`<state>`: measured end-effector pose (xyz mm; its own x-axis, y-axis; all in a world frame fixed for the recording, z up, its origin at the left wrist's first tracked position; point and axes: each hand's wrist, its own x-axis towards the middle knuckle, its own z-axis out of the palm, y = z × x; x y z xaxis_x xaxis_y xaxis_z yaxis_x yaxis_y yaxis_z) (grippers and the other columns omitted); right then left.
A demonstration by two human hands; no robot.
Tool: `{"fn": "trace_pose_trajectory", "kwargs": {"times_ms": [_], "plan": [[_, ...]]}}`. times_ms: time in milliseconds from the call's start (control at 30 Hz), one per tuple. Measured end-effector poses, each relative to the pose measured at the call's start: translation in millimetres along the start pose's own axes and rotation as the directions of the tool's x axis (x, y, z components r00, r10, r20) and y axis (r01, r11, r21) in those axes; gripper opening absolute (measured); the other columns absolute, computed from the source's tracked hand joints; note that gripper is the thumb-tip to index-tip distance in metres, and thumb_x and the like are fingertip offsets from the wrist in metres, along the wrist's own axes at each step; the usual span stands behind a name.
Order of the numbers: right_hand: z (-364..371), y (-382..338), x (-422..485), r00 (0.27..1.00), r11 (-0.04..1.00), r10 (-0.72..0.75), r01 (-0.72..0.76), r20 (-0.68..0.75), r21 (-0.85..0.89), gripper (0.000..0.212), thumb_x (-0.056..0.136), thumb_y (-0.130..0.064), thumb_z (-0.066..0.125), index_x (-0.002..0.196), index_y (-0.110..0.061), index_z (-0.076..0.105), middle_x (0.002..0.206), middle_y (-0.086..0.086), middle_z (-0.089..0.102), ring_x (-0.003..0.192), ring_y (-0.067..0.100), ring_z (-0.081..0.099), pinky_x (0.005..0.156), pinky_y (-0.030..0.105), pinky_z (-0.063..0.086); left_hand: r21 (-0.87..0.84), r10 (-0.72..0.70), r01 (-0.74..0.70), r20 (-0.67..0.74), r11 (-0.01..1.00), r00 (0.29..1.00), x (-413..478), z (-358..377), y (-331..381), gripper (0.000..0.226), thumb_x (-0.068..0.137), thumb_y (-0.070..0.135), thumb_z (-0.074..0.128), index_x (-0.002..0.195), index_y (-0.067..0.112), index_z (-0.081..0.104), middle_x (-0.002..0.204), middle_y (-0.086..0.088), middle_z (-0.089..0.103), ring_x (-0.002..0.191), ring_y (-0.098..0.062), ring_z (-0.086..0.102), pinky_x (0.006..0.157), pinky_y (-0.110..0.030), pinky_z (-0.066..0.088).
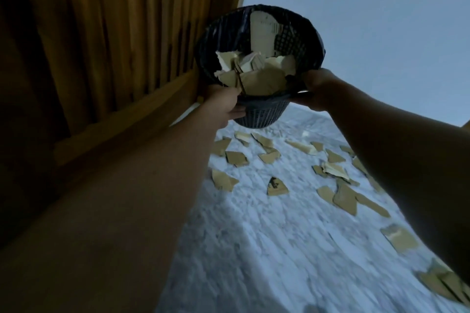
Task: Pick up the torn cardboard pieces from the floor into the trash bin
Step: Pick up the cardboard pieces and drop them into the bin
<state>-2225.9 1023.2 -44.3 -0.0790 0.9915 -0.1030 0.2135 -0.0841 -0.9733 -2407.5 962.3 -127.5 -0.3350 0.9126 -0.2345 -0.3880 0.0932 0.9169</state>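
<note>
Cardboard pieces [277,187]: many torn brown scraps lay scattered over the floor [254,249], mostly below and to the right of the bin, some overlapping; more were heaped inside the bin.
Trash bin [262,114]: a dark mesh basket, held up off the floor between both hands, tilted with its mouth toward the camera, close beside the wooden slats.
Bin contents [262,79]: crumpled pale and brown scraps filled the lower part; one tall pale piece [262,33] leaned against the far inner side.
Left hand [223,101]: gripped the bin at its near left edge, fingers curled under against the outer mesh.
Right hand [318,89]: gripped the rim on the right side, fingers curled round it.
Floor: pale stone with grey veining.
Wooden slats [101,46]: brown vertical boards with a rail along the bottom, filling the left side.
Wall [381,20]: plain and pale, behind the bin.
</note>
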Motion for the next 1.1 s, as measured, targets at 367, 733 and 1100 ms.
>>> {"fn": "trace_pose_trajectory", "kwargs": {"times_ms": [367,733,1100], "plan": [[-30,11,101,0.994,0.988,-0.062,0.048,0.091,0.146,0.011,0.096,0.000,0.050,0.095,-0.002,0.061,0.092,0.019,0.065,0.070,0.033,0.068,0.046,0.042,0.060,0.020,0.027,-0.025,-0.113,0.999,0.993,42,65,-8,0.040,0.103,0.021,0.047,0.140,0.008,0.043,0.131,-0.015,0.053,0.119,-0.028,0.058,0.101,-0.042,0.049],[-40,102,214,0.996,0.757,-0.009,0.069,-0.094,0.650,0.067,0.094,-0.014,0.054,0.151,-0.031,0.025,0.137,0.006,0.055,0.116,0.025,0.057,0.101,0.040,0.048,0.269,0.014,0.102,-0.399,0.958,0.917,210,130,0,0.023,0.099,0.004,0.045,0.117,0.004,0.060,0.119,-0.023,0.062,0.100,-0.034,0.066,0.072,-0.044,0.061],[-56,185,290,0.929,0.769,0.033,0.212,-0.368,0.603,0.059,0.093,-0.004,0.041,0.150,-0.016,0.032,0.140,0.010,0.051,0.124,0.023,0.053,0.105,0.035,0.046,0.332,-0.011,0.106,-0.277,0.937,0.961,274,195,-66,0.040,0.098,0.000,0.050,0.135,0.014,0.051,0.124,-0.012,0.058,0.102,-0.029,0.061,0.068,-0.040,0.061]]}}
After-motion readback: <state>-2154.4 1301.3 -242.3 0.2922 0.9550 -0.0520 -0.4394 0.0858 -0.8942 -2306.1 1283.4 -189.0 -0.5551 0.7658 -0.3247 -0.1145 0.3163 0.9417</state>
